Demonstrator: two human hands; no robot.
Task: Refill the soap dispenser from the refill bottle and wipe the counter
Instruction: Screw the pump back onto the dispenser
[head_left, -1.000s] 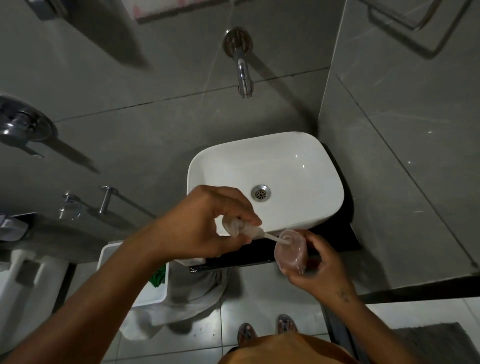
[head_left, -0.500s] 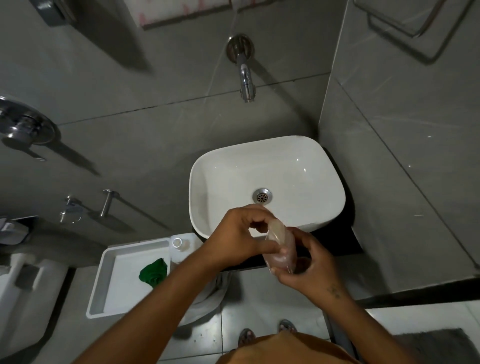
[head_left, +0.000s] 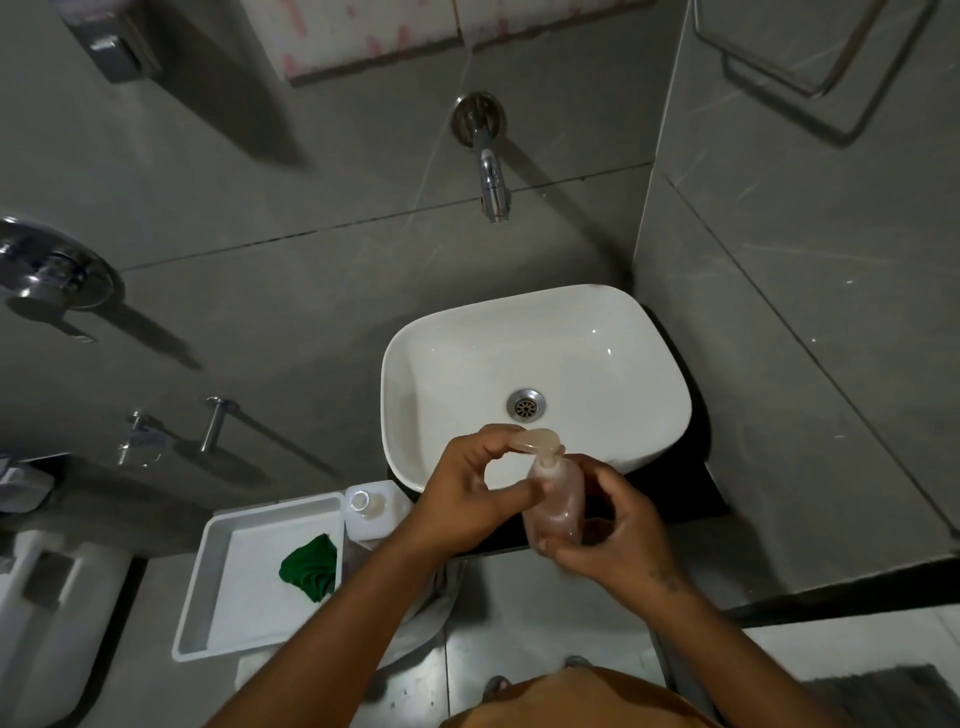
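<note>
**Pump head going back on the soap dispenser**

Soap dispenser held up in the air just in front of the white basin, over the dark counter, tilted a bit with the neck pointing toward the basin. Looks filled with pinkish soap most of the way up, so probably at the "screw the pump back on" stage, wiping not started.

For doing this bit well: keep the bottle body still and upright-ish, seat the collar square on the neck before twisting, otherwise cross-threading and soap oozing down the side. Small turns from the top, no squeezing the body hard since a soft bottle will burp soap out the neck. Worth staying over the basin or counter in case of drips.

Grip-wise: right hand wrapped around the lower body of the dispenser, fingers closed on it from the side and underneath. Left hand up at the pump head, thumb and fingertips pinched on the nozzle and collar, rest of the hand curled open with a visible gap in the loop.

Left of the basin: refill bottle, cap off, sitting right at the corner of a white tray, green cloth bunched up inside the tray.
</note>
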